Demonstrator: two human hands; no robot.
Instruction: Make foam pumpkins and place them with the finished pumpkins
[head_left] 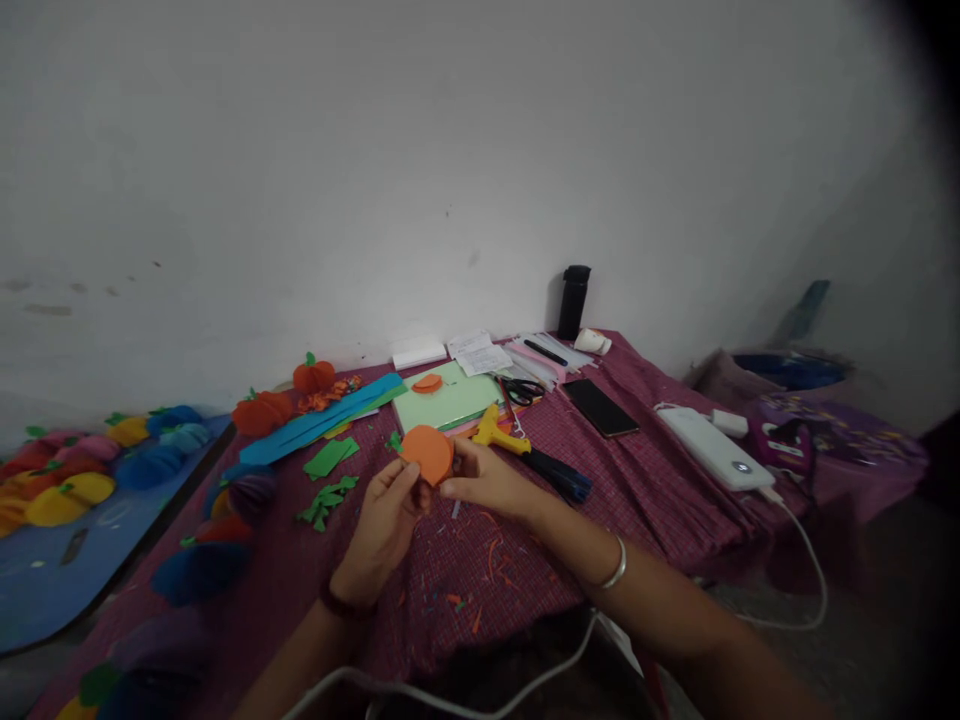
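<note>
Between my two hands is a round orange paper disc (427, 453), held up over the table. My left hand (391, 505) pinches its lower left edge with thumb and fingers. On the other side, my right hand (484, 475) grips the right edge, with some fingers hidden behind the paper. Just beyond lies a pale green stack of paper (450, 395) with an orange paper piece (427, 383) on top. A yellow glue gun (496, 431) rests right behind my right hand. Green paper scraps (327, 500) lie to the left of my left hand.
Paper pumpkins (262, 412) in several colours line the left side and a blue board (90, 565). Black-handled scissors (521, 389), a phone (600, 407), a black bottle (574, 302) and a white power bank (712, 450) with a cable stand or lie on the purple cloth (480, 580).
</note>
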